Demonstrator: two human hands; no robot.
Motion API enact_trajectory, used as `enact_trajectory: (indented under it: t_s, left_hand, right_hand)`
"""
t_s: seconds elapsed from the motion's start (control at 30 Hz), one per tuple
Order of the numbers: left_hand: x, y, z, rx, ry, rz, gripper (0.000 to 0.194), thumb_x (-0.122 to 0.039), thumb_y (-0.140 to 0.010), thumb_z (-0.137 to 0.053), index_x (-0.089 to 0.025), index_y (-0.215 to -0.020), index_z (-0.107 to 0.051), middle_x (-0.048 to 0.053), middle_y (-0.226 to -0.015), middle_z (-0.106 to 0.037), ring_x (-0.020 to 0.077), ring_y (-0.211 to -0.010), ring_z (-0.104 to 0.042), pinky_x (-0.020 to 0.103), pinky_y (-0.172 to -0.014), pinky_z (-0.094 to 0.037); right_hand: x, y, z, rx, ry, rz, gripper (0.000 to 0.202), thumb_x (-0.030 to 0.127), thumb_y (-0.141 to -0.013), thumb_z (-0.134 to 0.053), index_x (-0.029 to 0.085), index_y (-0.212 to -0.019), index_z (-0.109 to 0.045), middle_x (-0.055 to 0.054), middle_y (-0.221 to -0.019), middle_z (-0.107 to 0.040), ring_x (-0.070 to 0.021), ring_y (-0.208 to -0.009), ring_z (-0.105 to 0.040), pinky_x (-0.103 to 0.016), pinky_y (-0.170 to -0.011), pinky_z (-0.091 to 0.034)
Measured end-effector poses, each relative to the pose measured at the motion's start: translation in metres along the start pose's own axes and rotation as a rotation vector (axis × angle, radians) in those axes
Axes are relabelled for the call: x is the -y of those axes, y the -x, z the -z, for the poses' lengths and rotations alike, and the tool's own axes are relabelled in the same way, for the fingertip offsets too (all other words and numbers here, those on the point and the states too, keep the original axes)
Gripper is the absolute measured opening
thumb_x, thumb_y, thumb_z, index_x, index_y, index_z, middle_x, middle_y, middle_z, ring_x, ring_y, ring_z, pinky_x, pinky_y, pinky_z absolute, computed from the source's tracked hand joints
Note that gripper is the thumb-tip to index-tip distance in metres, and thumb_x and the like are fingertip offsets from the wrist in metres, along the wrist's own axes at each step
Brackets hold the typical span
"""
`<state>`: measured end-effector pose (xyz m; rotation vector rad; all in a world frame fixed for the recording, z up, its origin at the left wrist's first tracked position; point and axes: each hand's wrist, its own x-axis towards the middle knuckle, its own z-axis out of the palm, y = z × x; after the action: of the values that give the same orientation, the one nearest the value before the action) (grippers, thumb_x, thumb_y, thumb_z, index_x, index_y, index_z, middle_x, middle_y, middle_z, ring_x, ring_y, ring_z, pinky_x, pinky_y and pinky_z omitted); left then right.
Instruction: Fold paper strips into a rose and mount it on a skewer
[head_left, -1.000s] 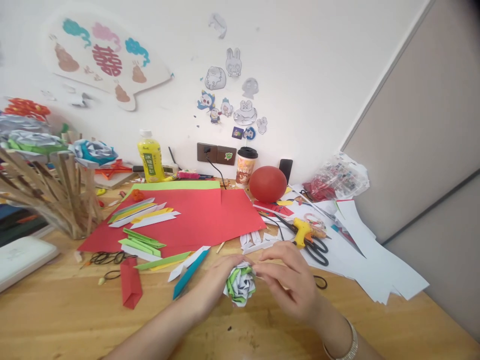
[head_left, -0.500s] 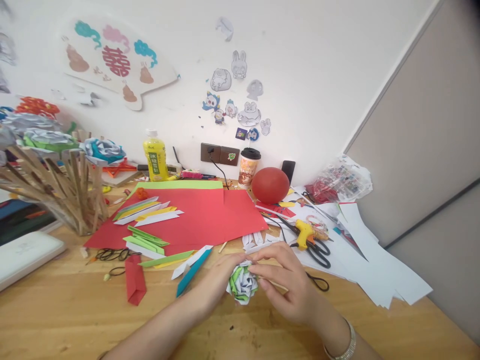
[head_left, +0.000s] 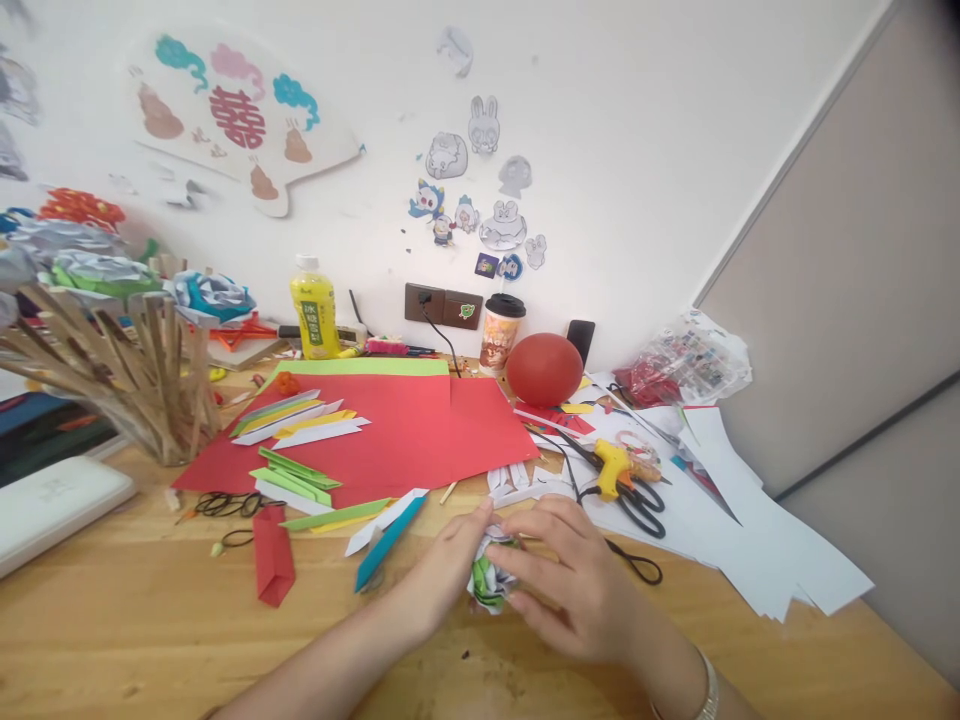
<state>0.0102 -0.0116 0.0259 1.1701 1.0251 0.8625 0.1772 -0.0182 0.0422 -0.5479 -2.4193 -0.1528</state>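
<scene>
Between my two hands is a paper flower (head_left: 489, 585) of white and green folded petals, held just above the wooden table (head_left: 187, 630). My left hand (head_left: 450, 565) closes round its far left side, the fingertips partly hidden behind it. Over its right side curl the fingers of my right hand (head_left: 574, 565), touching the petals. Left of my hands lie folded paper strips: a blue one (head_left: 390, 542), a white one (head_left: 386, 520) and several green ones (head_left: 300, 470). A red folded paper piece (head_left: 272, 560) rests farther left.
A yellow glue gun (head_left: 615, 468) and black-handled scissors (head_left: 641, 510) lie right of my hands on white paper (head_left: 780, 540). Red paper sheets (head_left: 420, 430) spread behind. Beyond stand a yellow bottle (head_left: 315, 315), a cup (head_left: 500, 335) and a red balloon (head_left: 544, 369). Wooden sticks (head_left: 161, 390) fill a container at left.
My right hand has moved over the flower and covers more of it. The flower has turned, and the thin stick seen under my right fingers earlier no longer shows. The view has shifted slightly.
</scene>
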Motion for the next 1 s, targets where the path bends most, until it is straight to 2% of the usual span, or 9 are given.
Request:
enact_trajectory:
  t_s: [0.17, 0.33, 0.4, 0.53, 0.6, 0.73, 0.83, 0.93, 1.0]
  left_hand:
    - [0.003, 0.0, -0.001, -0.012, -0.009, 0.117, 0.054, -0.056, -0.084, -0.032, -0.016, -0.101, -0.064, 0.007, -0.098, -0.069, 0.0255, -0.093, -0.06, 0.036, -0.078, -0.048]
    - [0.001, 0.0, -0.002, 0.055, 0.086, 0.087, 0.052, -0.056, -0.085, -0.033, -0.016, -0.091, -0.065, 0.006, -0.088, -0.069, 0.0246, -0.089, -0.06, 0.036, -0.079, -0.046]
    - [0.001, -0.002, -0.001, 0.071, 0.195, 0.066, 0.043, -0.052, -0.083, -0.041, -0.017, -0.086, -0.066, 0.005, -0.084, -0.068, 0.0234, -0.085, -0.059, 0.034, -0.075, -0.045]
    - [0.004, -0.008, 0.004, 0.093, 0.508, 0.036, 0.021, -0.034, -0.08, -0.053, -0.019, -0.088, -0.065, 0.003, -0.083, -0.065, 0.0181, -0.076, -0.057, 0.028, -0.064, -0.045]
    - [0.006, -0.012, 0.007, 0.128, 0.639, -0.013, 0.018, -0.027, -0.081, -0.052, -0.019, -0.091, -0.065, 0.003, -0.086, -0.065, 0.0173, -0.078, -0.058, 0.028, -0.068, -0.045]
    - [0.009, -0.018, 0.013, 0.19, 0.743, -0.121, 0.024, -0.019, -0.08, -0.048, -0.017, -0.096, -0.065, 0.008, -0.1, -0.066, 0.0228, -0.096, -0.059, 0.033, -0.08, -0.044]
    - [0.01, -0.019, 0.014, 0.166, 0.702, -0.155, 0.025, -0.017, -0.079, -0.048, -0.018, -0.097, -0.065, 0.008, -0.102, -0.066, 0.025, -0.102, -0.058, 0.035, -0.083, -0.043]
    - [0.012, -0.021, 0.014, 0.132, 0.605, -0.215, 0.024, -0.02, -0.082, -0.048, -0.017, -0.098, -0.064, 0.009, -0.104, -0.066, 0.0267, -0.105, -0.056, 0.036, -0.084, -0.043]
    - [0.016, -0.023, 0.016, 0.14, 0.5, -0.278, 0.028, -0.03, -0.085, -0.047, -0.016, -0.104, -0.062, 0.011, -0.11, -0.063, 0.0286, -0.109, -0.054, 0.039, -0.087, -0.043]
  right_hand:
    - [0.001, -0.001, -0.003, 0.023, -0.024, 0.003, 0.027, 0.023, -0.086, -0.046, 0.015, -0.111, -0.055, -0.012, -0.106, -0.059, -0.0232, -0.098, -0.051, -0.041, -0.084, -0.044]
    - [-0.001, 0.003, -0.004, -0.016, -0.092, -0.036, 0.031, 0.027, -0.09, -0.043, 0.018, -0.118, -0.051, -0.011, -0.109, -0.057, -0.0226, -0.098, -0.052, -0.042, -0.084, -0.043]
    - [-0.004, 0.006, -0.004, -0.096, -0.098, -0.108, 0.031, 0.026, -0.091, -0.041, 0.019, -0.12, -0.05, -0.01, -0.106, -0.057, -0.0218, -0.096, -0.052, -0.041, -0.083, -0.043]
    - [-0.017, 0.009, -0.008, -0.303, -0.12, -0.399, 0.026, 0.024, -0.089, -0.043, 0.021, -0.113, -0.055, -0.008, -0.105, -0.054, -0.0211, -0.099, -0.051, -0.039, -0.085, -0.042]
    - [-0.023, 0.009, -0.012, -0.268, -0.248, -0.509, 0.027, 0.032, -0.088, -0.049, 0.021, -0.112, -0.056, -0.008, -0.107, -0.055, -0.0222, -0.101, -0.052, -0.038, -0.087, -0.043]
    - [-0.028, 0.008, -0.026, -0.04, -0.521, -0.611, 0.05, 0.039, -0.076, -0.066, 0.023, -0.121, -0.051, -0.007, -0.116, -0.054, -0.0222, -0.104, -0.053, -0.035, -0.09, -0.044]
    - [-0.028, 0.007, -0.033, -0.042, -0.593, -0.662, 0.058, 0.034, -0.074, -0.069, 0.026, -0.127, -0.047, -0.007, -0.123, -0.051, -0.0229, -0.109, -0.05, -0.037, -0.095, -0.041]
    - [-0.029, 0.007, -0.037, -0.085, -0.701, -0.659, 0.05, 0.031, -0.078, -0.066, 0.027, -0.125, -0.05, -0.006, -0.122, -0.053, -0.0228, -0.112, -0.05, -0.037, -0.095, -0.041]
    - [-0.032, 0.007, -0.04, -0.128, -0.793, -0.652, 0.045, 0.031, -0.08, -0.063, 0.027, -0.123, -0.052, -0.006, -0.121, -0.055, -0.0225, -0.112, -0.051, -0.037, -0.096, -0.041]
